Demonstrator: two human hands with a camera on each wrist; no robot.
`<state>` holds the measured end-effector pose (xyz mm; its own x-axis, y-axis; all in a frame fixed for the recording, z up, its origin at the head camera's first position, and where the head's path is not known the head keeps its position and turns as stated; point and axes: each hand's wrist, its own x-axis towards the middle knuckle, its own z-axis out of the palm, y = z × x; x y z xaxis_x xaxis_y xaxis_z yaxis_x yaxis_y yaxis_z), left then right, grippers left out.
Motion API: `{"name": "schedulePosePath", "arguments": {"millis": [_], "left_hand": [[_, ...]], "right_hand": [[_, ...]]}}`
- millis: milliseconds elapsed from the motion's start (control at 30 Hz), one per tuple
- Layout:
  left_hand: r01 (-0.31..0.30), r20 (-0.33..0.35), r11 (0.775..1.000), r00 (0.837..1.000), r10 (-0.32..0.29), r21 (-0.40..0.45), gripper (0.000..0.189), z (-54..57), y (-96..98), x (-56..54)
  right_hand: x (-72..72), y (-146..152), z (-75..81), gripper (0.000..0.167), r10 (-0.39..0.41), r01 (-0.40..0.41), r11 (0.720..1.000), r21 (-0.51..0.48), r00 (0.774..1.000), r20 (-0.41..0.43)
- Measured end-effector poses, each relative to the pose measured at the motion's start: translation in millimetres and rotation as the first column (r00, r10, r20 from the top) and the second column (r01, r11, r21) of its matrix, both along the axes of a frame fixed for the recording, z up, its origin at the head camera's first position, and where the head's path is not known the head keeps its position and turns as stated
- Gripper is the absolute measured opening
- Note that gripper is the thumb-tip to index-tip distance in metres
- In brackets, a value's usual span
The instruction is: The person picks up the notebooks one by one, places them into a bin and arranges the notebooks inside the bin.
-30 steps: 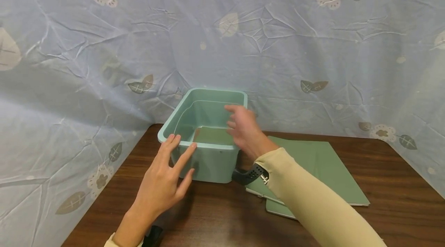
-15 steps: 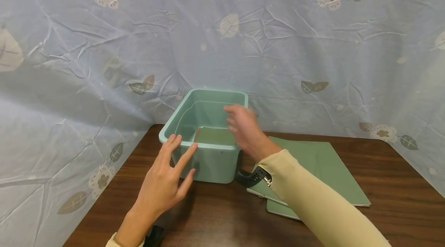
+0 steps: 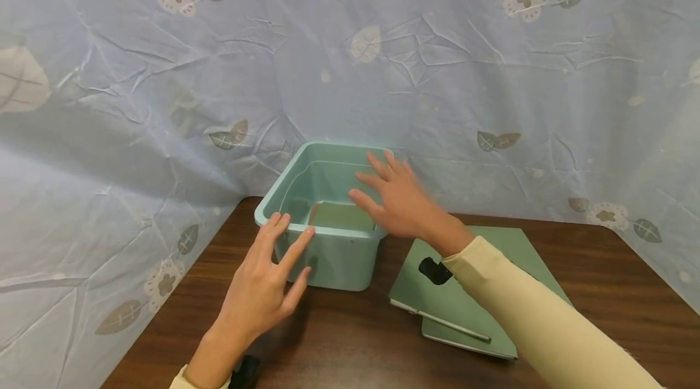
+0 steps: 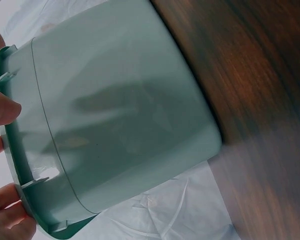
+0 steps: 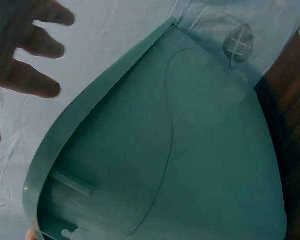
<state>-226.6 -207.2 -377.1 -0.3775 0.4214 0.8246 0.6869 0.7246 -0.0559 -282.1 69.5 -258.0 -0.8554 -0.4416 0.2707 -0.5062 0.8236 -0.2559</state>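
I see the left hand in the lower left part of the head view, with its fingers spread and its fingertips touching the rim of the pale green bin at the near left corner; it does not look like a firm grip. The bin stands upright near the centre of the frame, on the dark wooden table. The right hand, right of the centre, is wide, its fingers spread over the right side of the bin, and it holds nothing; the right wrist view shows these fingers apart from the rim. Inside the bin lies a flat green object. At the lower right, green notebooks lie overlapping, partly below the right sleeve.
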Motion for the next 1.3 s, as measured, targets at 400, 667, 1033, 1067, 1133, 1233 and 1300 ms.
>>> {"name": "schedulePosePath", "arguments": {"millis": [400,667,1033,1067,1133,1233,1300], "left_hand": [[-0.003,-0.008,1.000,1.000,0.003,0.005,0.054,0.9,1.6,0.4],[-0.007,-0.003,1.000,1.000,0.007,0.006,0.054,1.3,0.8,0.9],[0.001,-0.009,1.000,1.000,-0.001,0.015,0.054,1.2,1.9,-1.1],[0.000,-0.008,1.000,1.000,0.000,0.014,0.054,1.3,2.3,-1.5],[-0.005,0.001,1.000,1.000,0.005,0.009,0.054,1.0,2.9,-2.0],[-0.021,0.018,1.000,1.000,0.021,0.002,0.055,-0.9,2.9,-0.8],[-0.035,0.032,0.999,0.999,0.035,0.000,0.055,-2.6,2.2,0.9]], "right_hand": [[4.6,24.5,2.5,0.066,-0.005,-0.001,0.994,0.114,0.999,0.051],[9.3,44.0,5.8,0.066,-0.015,0.006,0.993,0.118,0.997,0.076],[18.1,70.3,9.8,0.066,-0.027,0.020,0.992,0.123,0.998,0.056],[18.8,72.9,9.6,0.065,-0.031,0.024,0.992,0.124,0.998,0.055],[20.2,77.9,9.0,0.064,-0.038,0.031,0.991,0.127,0.998,0.052],[23.4,84.8,7.7,0.064,-0.040,0.033,0.991,0.131,0.998,0.050],[25.7,89.2,6.8,0.064,-0.031,0.024,0.992,0.123,0.998,0.054]]}}
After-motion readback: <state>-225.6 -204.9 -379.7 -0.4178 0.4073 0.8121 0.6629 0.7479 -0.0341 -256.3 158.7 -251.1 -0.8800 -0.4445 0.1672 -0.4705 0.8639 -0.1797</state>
